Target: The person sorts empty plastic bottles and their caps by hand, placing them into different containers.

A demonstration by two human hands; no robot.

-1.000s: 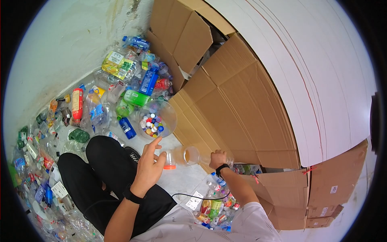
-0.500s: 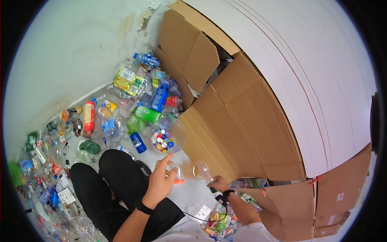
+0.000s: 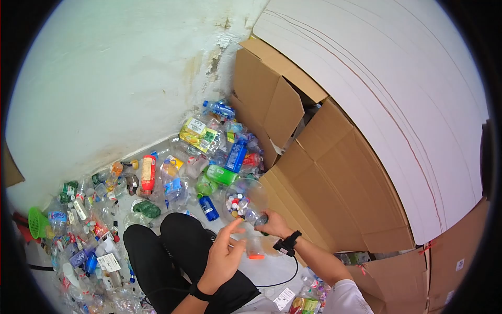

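My right hand (image 3: 275, 225) is closed around a clear plastic bottle (image 3: 254, 215), whose outline is blurred and overlaps a clear round tub (image 3: 258, 192). Colourful bottle caps (image 3: 238, 203) lie inside that tub. My left hand (image 3: 225, 257) hovers in front of it with the index finger stretched out and the thumb apart, nothing held. Just right of the left thumb is a clear container with an orange lid (image 3: 255, 257), its lid side toward me. A blue bottle (image 3: 208, 208) lies on the floor left of the tub.
Plastic bottles are heaped along the wall, among them a red bottle (image 3: 148, 175) and a green bottle (image 3: 221, 174). Folded cardboard (image 3: 334, 183) walls in the right side. A green basket (image 3: 40, 222) stands far left. My black-trousered knees (image 3: 180, 233) are bent between heap and hands.
My right hand has carried the bottle from beside the cardboard up and left to the tub. The left hand stays near the orange-lidded container. The view has shifted, showing more wall.
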